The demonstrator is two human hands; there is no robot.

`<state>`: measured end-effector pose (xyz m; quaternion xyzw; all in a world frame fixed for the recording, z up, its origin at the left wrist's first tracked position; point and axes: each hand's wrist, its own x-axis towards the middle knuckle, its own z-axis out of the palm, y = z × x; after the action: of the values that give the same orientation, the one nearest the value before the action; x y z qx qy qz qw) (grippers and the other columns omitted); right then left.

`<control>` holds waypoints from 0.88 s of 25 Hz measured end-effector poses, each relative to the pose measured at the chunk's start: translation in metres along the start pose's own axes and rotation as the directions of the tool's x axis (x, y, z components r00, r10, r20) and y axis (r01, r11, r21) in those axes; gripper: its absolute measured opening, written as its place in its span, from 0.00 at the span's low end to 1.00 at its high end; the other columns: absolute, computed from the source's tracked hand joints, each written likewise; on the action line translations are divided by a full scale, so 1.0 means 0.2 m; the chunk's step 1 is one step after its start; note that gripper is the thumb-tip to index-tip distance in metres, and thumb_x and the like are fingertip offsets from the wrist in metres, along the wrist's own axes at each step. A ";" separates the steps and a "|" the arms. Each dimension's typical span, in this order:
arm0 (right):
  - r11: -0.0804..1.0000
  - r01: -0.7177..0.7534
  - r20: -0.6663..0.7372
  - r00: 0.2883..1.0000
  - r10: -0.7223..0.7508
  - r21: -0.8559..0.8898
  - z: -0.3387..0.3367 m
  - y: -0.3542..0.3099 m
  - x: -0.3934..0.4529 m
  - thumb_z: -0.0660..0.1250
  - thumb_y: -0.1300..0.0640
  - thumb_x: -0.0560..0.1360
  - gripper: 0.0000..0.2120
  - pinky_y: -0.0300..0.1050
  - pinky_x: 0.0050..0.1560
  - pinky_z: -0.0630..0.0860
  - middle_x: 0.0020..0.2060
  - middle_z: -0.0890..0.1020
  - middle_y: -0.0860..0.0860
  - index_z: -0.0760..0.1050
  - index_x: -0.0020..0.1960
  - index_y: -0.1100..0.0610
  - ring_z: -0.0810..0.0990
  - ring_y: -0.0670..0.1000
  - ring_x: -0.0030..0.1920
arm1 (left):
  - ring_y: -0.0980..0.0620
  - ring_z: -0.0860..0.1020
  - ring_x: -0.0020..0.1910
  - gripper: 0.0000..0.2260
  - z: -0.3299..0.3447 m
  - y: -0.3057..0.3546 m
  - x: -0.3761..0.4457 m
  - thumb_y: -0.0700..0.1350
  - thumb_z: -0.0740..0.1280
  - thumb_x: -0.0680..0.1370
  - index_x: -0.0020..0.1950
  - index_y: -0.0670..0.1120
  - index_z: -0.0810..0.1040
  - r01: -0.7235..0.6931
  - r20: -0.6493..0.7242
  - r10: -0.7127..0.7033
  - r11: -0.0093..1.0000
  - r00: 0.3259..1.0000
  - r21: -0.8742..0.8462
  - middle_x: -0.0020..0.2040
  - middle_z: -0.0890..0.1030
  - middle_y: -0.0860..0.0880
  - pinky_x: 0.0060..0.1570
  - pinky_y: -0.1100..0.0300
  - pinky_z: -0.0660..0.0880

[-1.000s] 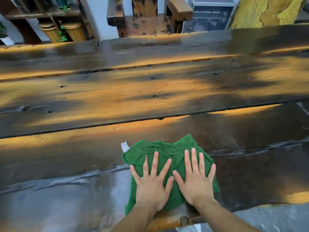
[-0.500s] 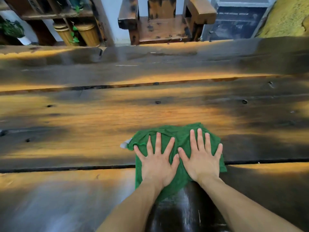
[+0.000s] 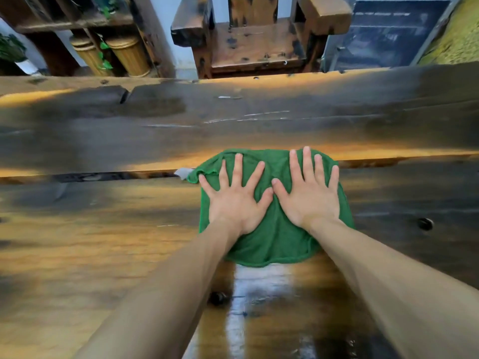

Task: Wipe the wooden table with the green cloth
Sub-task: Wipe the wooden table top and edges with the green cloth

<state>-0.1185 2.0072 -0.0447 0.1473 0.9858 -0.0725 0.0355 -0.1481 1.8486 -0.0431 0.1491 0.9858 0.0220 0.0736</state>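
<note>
A green cloth (image 3: pixel 274 242) lies spread on the dark, glossy wooden table (image 3: pixel 103 229), across the gap between the middle plank and the far plank. A white tag (image 3: pixel 182 173) sticks out at its left corner. My left hand (image 3: pixel 234 200) and my right hand (image 3: pixel 308 195) lie flat on the cloth side by side. Both palms are down and the fingers are spread, gripping nothing. Both forearms reach out over the near planks. A shiny wet streak (image 3: pixel 259 294) runs from the cloth back toward me.
Beyond the table's far edge stands a heavy wooden chair (image 3: pixel 256 42). To its left are two bamboo-like cylinders (image 3: pixel 127 55) under a dark shelf with green leaves. A dark panel (image 3: pixel 388 35) is at the back right. Knot holes (image 3: pixel 425 224) dot the planks.
Both hands have pushed the cloth away from me, from the near plank across the middle plank to the far plank. A wet trail now shows behind it.
</note>
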 end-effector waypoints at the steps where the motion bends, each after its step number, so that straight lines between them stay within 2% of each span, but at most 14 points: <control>1: 1.000 0.007 -0.007 1.000 -0.007 0.007 -0.02 0.01 0.10 0.40 0.31 0.78 0.36 0.62 0.75 0.33 0.79 0.34 0.49 0.33 0.80 0.45 0.36 0.53 0.79 | 0.42 0.37 0.80 0.29 -0.02 0.01 0.09 0.71 0.40 0.79 0.79 0.68 0.39 0.003 0.001 -0.003 1.000 1.000 -0.004 0.82 0.36 0.51 0.68 0.24 0.37; 8: 1.000 0.027 -0.002 1.000 -0.027 -0.003 -0.06 0.07 0.86 0.41 0.31 0.79 0.36 0.61 0.76 0.36 0.80 0.36 0.49 0.35 0.80 0.45 0.38 0.54 0.80 | 0.42 0.38 0.81 0.30 -0.12 0.04 0.85 0.74 0.42 0.77 0.78 0.70 0.41 0.025 0.024 -0.025 0.999 0.999 -0.024 0.82 0.35 0.53 0.68 0.24 0.36; 14: 0.999 0.037 0.002 0.999 -0.037 -0.013 -0.13 0.11 1.47 0.42 0.29 0.77 0.38 0.64 0.76 0.38 0.80 0.38 0.50 0.37 0.81 0.45 0.41 0.55 0.80 | 0.42 0.41 0.81 0.31 -0.20 0.09 1.41 0.75 0.42 0.76 0.78 0.71 0.45 0.065 -0.007 -0.066 0.997 0.998 -0.027 0.83 0.39 0.53 0.69 0.24 0.37; 18: 0.997 0.078 -0.007 0.997 -0.078 -0.013 -0.18 0.16 1.78 0.43 0.27 0.76 0.39 0.63 0.76 0.39 0.80 0.39 0.49 0.38 0.81 0.44 0.42 0.54 0.80 | 0.42 0.40 0.81 0.30 -0.25 0.14 1.66 0.75 0.44 0.77 0.79 0.71 0.45 0.100 -0.011 -0.100 0.994 0.995 -0.032 0.83 0.39 0.53 0.69 0.25 0.36; 22: 0.996 0.085 -0.067 0.994 -0.087 -0.029 -0.16 0.21 1.89 0.44 0.29 0.77 0.39 0.62 0.77 0.41 0.81 0.40 0.50 0.37 0.81 0.45 0.44 0.54 0.80 | 0.42 0.43 0.81 0.31 -0.26 0.20 1.77 0.74 0.44 0.77 0.79 0.69 0.47 0.102 -0.020 -0.103 0.994 0.994 -0.046 0.83 0.44 0.53 0.70 0.26 0.37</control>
<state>-0.4693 2.1599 -0.0526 0.1065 0.9927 -0.0561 0.0005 -0.4784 1.9899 -0.0391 0.0963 0.9922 0.0421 0.0669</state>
